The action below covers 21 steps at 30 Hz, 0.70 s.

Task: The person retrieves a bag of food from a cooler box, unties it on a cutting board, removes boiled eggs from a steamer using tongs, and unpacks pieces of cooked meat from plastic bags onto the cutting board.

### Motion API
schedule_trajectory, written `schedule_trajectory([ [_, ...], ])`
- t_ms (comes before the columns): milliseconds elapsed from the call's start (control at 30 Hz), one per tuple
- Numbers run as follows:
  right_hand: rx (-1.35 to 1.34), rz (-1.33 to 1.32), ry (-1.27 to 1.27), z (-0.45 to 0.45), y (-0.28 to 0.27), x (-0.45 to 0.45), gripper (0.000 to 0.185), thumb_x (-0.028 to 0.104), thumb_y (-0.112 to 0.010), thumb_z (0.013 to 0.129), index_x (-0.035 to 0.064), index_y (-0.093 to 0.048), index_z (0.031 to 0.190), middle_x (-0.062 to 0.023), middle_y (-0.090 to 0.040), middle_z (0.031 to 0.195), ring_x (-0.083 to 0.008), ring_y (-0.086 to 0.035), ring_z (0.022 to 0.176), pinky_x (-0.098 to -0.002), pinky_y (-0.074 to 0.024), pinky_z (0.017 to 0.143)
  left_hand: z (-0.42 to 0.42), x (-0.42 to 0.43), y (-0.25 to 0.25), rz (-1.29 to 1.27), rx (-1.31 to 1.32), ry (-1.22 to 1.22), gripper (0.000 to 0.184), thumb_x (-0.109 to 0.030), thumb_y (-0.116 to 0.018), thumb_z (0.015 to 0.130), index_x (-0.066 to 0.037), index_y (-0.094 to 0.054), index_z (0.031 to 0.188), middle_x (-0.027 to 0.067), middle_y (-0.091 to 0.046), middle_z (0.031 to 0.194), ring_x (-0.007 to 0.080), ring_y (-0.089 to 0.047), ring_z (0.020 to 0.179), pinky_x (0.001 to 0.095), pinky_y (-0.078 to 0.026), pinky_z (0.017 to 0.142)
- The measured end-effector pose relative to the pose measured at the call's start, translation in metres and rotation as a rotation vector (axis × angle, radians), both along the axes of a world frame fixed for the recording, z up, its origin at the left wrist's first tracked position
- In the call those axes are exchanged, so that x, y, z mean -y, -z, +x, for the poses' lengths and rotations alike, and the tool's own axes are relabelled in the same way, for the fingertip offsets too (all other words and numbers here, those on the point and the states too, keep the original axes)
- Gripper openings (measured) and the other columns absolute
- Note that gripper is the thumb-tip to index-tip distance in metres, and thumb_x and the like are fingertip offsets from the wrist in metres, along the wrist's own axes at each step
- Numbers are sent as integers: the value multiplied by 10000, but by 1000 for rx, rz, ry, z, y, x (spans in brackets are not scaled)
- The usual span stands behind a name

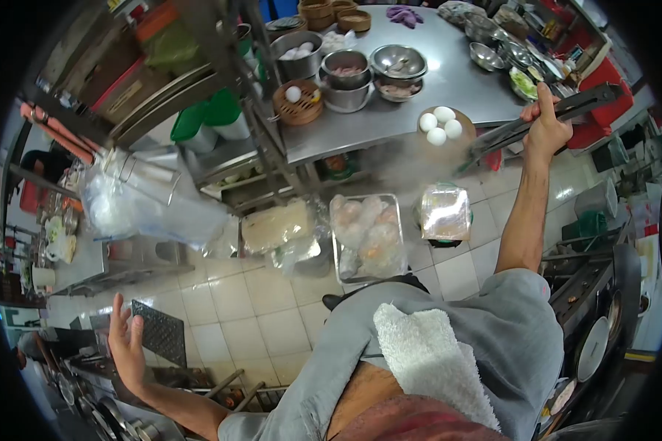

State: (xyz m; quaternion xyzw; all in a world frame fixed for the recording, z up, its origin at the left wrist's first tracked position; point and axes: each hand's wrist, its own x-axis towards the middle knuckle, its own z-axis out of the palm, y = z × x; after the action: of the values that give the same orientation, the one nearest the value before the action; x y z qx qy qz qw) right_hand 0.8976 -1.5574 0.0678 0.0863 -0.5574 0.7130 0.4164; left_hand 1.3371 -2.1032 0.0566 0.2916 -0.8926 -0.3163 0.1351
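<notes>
Towel (428, 345): one, near.
Right hand (548, 132): fingers curled round one long utensil (587, 102).
Left hand (127, 347): thumb spread from fingers.
White eggs (436, 136): four, far.

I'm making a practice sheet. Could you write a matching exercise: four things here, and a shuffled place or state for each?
1. White terry towel
2. Bare right hand
3. Bare left hand
4. Four smooth white rounded pieces

A. Open, holding nothing
B. Grouped on a round brownish surface
C. Draped over a grey shirt
D. Closed around a long dark tool

Pairs: 1-C, 2-D, 3-A, 4-B
</notes>
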Motion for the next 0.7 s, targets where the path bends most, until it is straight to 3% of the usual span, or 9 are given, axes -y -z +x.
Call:
schedule_trajectory([
  [100,-40,18,42,-47,-1,-47,253,122,-737,764,30,-534,644,-19,-470,506,-106,-449,389,-246,-371,380,-54,-51,24,64,-74,11,542,-147,-597,869,-38,-392,1359,111,-456,1357,259,-488,1165,337,-383,951],
  [167,-51,58,74,-87,1,-76,243,140,-736,765,23,-548,664,-23,-493,508,-104,-464,391,-241,-382,383,-100,-104,36,39,-100,151,546,-87,-612,844,-34,-408,1348,115,-478,1334,232,-502,1135,319,-387,946],
  [267,-33,111,35,-154,9,-105,254,167,-743,761,21,-555,675,-20,-502,510,-98,-473,396,-235,-383,387,-160,-190,74,46,-144,229,535,-95,-631,831,-34,-436,1326,123,-522,1278,214,-537,1065,313,-421,897],
  [367,4,145,-25,-225,25,-120,269,194,-746,759,21,-557,677,-21,-517,517,-89,-477,402,-231,-383,389,-206,-270,106,262,-71,231,560,-142,-657,820,-52,-437,1326,133,-553,1233,227,-551,1052,310,-445,841],
  [500,39,152,-150,-318,43,-113,267,202,-736,770,31,-557,671,-10,-514,511,-76,-469,405,-225,-377,391,-262,-349,112,271,38,176,573,-201,-663,821,-48,-436,1324,155,-552,1227,252,-559,1046,327,-474,763],
  [700,33,10,-278,-398,71,-43,278,229,-774,751,27,-594,682,-12,-560,538,-68,-504,451,-215,-387,428,-316,-383,108,246,49,157,569,-247,-659,833,-31,-442,1311,182,-544,1232,275,-557,1053,346,-484,742],
])
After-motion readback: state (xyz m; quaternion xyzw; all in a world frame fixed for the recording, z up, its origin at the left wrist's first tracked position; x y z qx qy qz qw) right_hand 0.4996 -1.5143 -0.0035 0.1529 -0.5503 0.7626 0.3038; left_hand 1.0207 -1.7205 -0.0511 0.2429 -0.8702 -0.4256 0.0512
